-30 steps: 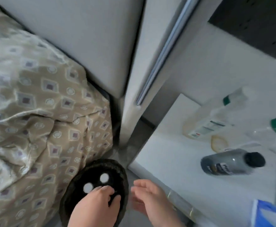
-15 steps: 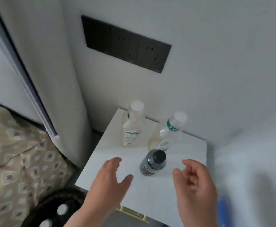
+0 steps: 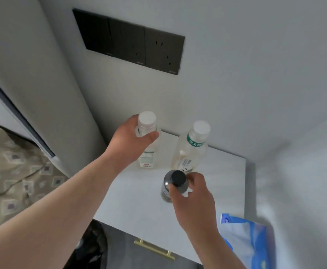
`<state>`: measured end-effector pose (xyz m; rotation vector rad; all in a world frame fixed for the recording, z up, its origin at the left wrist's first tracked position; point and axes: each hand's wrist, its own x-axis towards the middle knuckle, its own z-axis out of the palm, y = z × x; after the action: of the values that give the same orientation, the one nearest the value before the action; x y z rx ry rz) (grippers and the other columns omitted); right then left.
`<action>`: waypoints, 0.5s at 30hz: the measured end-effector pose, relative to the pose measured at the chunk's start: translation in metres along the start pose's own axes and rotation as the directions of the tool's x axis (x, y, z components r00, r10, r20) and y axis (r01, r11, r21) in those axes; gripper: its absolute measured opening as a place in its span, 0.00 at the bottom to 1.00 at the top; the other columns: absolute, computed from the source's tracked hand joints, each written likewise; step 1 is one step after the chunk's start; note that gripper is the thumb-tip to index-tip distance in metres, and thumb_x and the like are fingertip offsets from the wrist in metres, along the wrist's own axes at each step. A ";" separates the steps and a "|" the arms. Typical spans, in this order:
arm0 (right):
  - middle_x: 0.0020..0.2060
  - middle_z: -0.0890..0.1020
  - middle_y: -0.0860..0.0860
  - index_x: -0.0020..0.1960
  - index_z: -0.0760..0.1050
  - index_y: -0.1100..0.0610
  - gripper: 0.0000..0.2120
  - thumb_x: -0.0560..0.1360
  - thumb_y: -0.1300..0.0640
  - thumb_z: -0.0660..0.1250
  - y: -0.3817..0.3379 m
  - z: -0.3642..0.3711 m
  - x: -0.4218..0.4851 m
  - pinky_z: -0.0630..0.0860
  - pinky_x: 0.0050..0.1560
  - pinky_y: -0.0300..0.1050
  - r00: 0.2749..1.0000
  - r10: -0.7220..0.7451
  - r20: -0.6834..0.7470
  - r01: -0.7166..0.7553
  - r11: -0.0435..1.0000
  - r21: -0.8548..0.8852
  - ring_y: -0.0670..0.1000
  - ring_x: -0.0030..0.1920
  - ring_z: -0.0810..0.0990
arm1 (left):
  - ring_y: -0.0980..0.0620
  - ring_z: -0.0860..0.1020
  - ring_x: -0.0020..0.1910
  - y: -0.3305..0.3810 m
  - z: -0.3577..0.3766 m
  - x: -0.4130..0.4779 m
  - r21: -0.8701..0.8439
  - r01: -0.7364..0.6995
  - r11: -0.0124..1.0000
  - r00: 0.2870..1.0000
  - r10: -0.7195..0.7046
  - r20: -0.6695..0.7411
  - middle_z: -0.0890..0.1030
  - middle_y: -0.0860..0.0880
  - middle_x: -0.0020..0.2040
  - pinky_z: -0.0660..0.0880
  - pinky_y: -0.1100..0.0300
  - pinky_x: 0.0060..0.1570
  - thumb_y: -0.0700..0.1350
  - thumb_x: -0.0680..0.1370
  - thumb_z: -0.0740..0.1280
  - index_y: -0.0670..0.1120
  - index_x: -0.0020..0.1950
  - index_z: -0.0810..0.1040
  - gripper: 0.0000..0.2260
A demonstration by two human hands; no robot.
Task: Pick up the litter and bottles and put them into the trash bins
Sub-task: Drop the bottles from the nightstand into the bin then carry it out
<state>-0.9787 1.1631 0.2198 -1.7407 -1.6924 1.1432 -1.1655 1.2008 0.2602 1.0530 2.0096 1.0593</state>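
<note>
Currently, my left hand point(image 3: 131, 141) is wrapped round the neck of a clear plastic bottle point(image 3: 148, 159) at centre frame. Thumb and fingers are curled just under its ribbed white screw cap. The bottle stands upright on the white cabinet top point(image 3: 222, 183).

My right hand point(image 3: 192, 195), lower centre, pinches a short dark-grey bottle point(image 3: 178, 178) at the shoulder, fingers curled beside its round black cap. Whether its base sits on the surface: cannot tell.

A 3rd bottle point(image 3: 190, 152) stands just right of the first, held by neither hand. It is clear plastic w/ a pale yellowish tint, a white cap and a green neck band w/ white Chinese characters, too blurred to read. The left-hand bottle carries a white label w/ green and red strips; text illegible.

- Cabinet top is smooth and matte; a brass bar handle point(image 3: 154, 249) sits on the grey drawer front below.
- Black matte socket panel point(image 3: 131, 41), upper centre.
- Glossy blue-and-white plastic pack point(image 3: 250, 243), lower right.
- Beige bedding point(image 3: 13, 171) w/ diamond print, left edge.
- Dark rounded object point(image 3: 92, 247), bottom, left of centre: bin or not, cannot tell.
</note>
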 end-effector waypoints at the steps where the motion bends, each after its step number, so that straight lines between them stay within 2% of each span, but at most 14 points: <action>1: 0.38 0.75 0.35 0.48 0.68 0.44 0.13 0.71 0.48 0.71 0.000 -0.001 0.000 0.68 0.41 0.37 1.000 -0.022 0.001 0.022 1.000 0.000 0.45 0.43 0.74 | 0.55 0.77 0.53 -0.001 -0.002 -0.004 -0.012 -0.007 1.000 1.000 0.006 -0.020 0.79 0.58 0.52 0.68 0.68 0.42 0.52 0.73 0.71 0.54 0.61 0.74 0.18; 4: 0.39 0.79 0.36 0.44 0.69 0.42 0.10 0.70 0.49 0.71 -0.004 -0.001 -0.009 0.73 0.43 0.38 0.998 -0.066 -0.003 0.066 0.996 0.066 0.42 0.45 0.79 | 0.58 0.79 0.50 -0.006 -0.026 -0.025 -0.093 -0.023 0.995 0.992 0.011 -0.128 0.81 0.59 0.49 0.73 0.66 0.46 0.50 0.73 0.71 0.56 0.54 0.75 0.11; 7: 0.43 0.82 0.35 0.45 0.71 0.39 0.10 0.69 0.50 0.71 -0.015 0.004 -0.030 0.73 0.44 0.34 0.994 -0.104 0.042 0.097 0.986 0.136 0.38 0.45 0.80 | 0.66 0.79 0.44 -0.013 -0.073 -0.065 -0.214 -0.078 0.974 0.965 0.020 -0.263 0.82 0.61 0.43 0.72 0.66 0.44 0.48 0.73 0.72 0.60 0.45 0.75 0.08; 10: 0.46 0.80 0.31 0.45 0.72 0.39 0.10 0.67 0.47 0.71 -0.029 0.020 -0.056 0.73 0.42 0.33 0.981 -0.159 0.114 0.136 0.973 0.184 0.37 0.45 0.80 | 0.63 0.81 0.44 -0.038 -0.129 -0.119 -0.262 -0.073 0.962 0.928 -0.031 -0.371 0.84 0.61 0.44 0.74 0.60 0.46 0.51 0.70 0.73 0.60 0.46 0.78 0.08; 12: 0.46 0.80 0.32 0.46 0.72 0.40 0.11 0.66 0.44 0.70 -0.036 0.038 -0.074 0.73 0.39 0.29 0.966 -0.204 0.156 0.171 0.964 0.203 0.38 0.45 0.80 | 0.56 0.83 0.47 -0.063 -0.164 -0.152 -0.279 -0.073 0.958 0.910 -0.051 -0.412 0.85 0.58 0.46 0.77 0.51 0.51 0.58 0.65 0.75 0.58 0.50 0.80 0.15; 15: 0.46 0.81 0.34 0.48 0.71 0.38 0.15 0.62 0.39 0.67 -0.037 0.067 -0.099 0.72 0.41 0.26 0.934 -0.289 0.208 0.261 0.953 0.152 0.38 0.45 0.81 | 0.55 0.84 0.46 -0.104 -0.201 -0.197 -0.207 0.019 0.978 0.901 -0.107 -0.421 0.85 0.56 0.48 0.79 0.54 0.48 0.70 0.58 0.72 0.54 0.54 0.81 0.31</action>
<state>-1.0443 1.0576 0.2366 -1.2870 -1.8855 1.3224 -1.2677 0.9211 0.2975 0.6828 2.1975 1.5273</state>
